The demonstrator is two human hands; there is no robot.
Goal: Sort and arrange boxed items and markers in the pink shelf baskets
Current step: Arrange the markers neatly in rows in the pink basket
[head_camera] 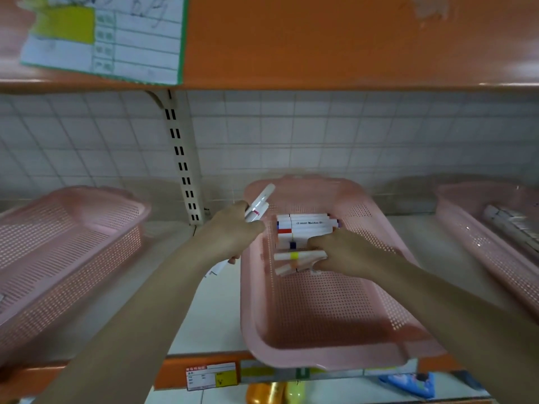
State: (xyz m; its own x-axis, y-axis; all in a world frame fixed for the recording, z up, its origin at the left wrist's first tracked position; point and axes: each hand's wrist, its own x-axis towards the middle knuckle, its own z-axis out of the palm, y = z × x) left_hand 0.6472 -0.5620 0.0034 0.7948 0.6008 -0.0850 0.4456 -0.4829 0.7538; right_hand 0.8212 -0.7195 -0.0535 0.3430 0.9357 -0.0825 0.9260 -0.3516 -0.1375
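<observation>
Judging from how things lie, I am partway through. The pink basket (335, 316) under my hands carries all the sorted stock I can see clearly: a neat stack of white markers (306, 225) lies side by side at its far end, just beyond my right hand, while the whole near half of that basket is bare mesh. The basket on the left (73, 243), beyond my left forearm, shows nothing inside from here. The basket on the right (481, 237), well off past my right arm, holds a row of pale, blurred items (510, 223) that I cannot identify; they may be the boxed goods. So one bundle is arranged, a few markers are in hand, and the other baskets look to me like work remaining.

My right hand (347, 252) reaches into the middle basket with fingers curled around a small bunch of markers (300, 259), one with a yellow band and one with an orange band, held touching the near edge of the stack. They seem about to be set against the row.

My left hand (233, 228) hovers just outside the basket's left rim, closed around a couple of white markers (261, 202) that stick up and away past my knuckles; their lower ends show below my palm.
</observation>
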